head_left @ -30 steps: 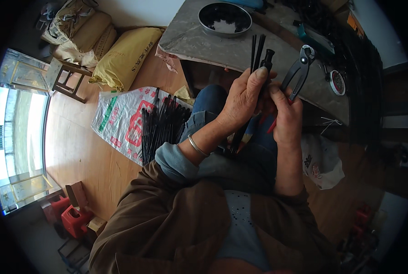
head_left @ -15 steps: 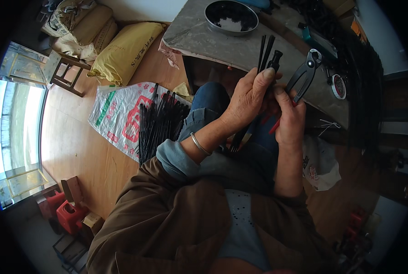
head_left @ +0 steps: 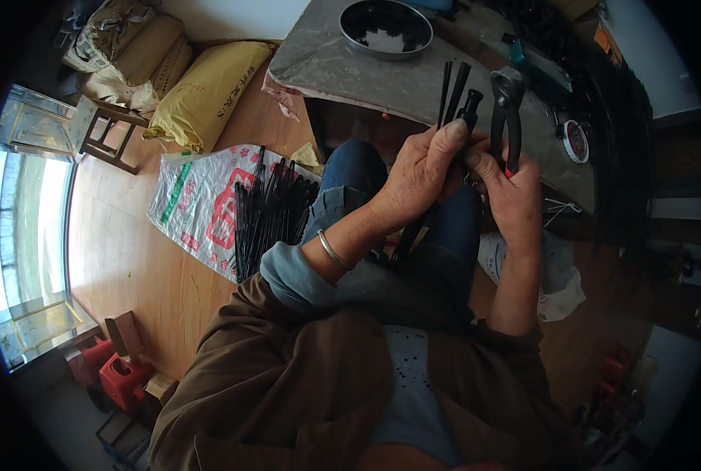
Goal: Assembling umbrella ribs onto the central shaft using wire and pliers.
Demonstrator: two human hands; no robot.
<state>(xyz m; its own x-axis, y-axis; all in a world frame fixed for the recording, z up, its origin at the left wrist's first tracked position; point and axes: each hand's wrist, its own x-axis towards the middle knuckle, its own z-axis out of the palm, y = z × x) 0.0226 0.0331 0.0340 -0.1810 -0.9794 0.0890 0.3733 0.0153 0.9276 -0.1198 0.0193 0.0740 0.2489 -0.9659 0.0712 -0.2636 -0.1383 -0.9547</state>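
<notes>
My left hand (head_left: 413,169) is closed round several thin black rods (head_left: 454,88) and a thicker black cylindrical piece with a flanged tip (head_left: 471,106), its thumb pressed on that piece. The rods' other ends (head_left: 407,242) show below the hand, over my lap. Close beside it, my right hand (head_left: 517,200) grips a pair of pincers (head_left: 507,98) with black jaws pointing up and red on the handles. Thumb and fingers of the right hand also reach the left fingers; whether they pinch something small there is hidden.
A grey table (head_left: 319,59) ahead bears a metal bowl (head_left: 401,55) of black bits and a round tin (head_left: 576,143). Many more black rods (head_left: 276,212) lie on a printed white sack (head_left: 189,200) left of my knee. Beyond stand a yellow sack (head_left: 209,98) and a wooden stool (head_left: 111,133).
The pincers have swung from leaning right to nearly upright, their jaws shifting left. My right hand has turned and its wrist moved right. The left hand keeps its hold on the rods.
</notes>
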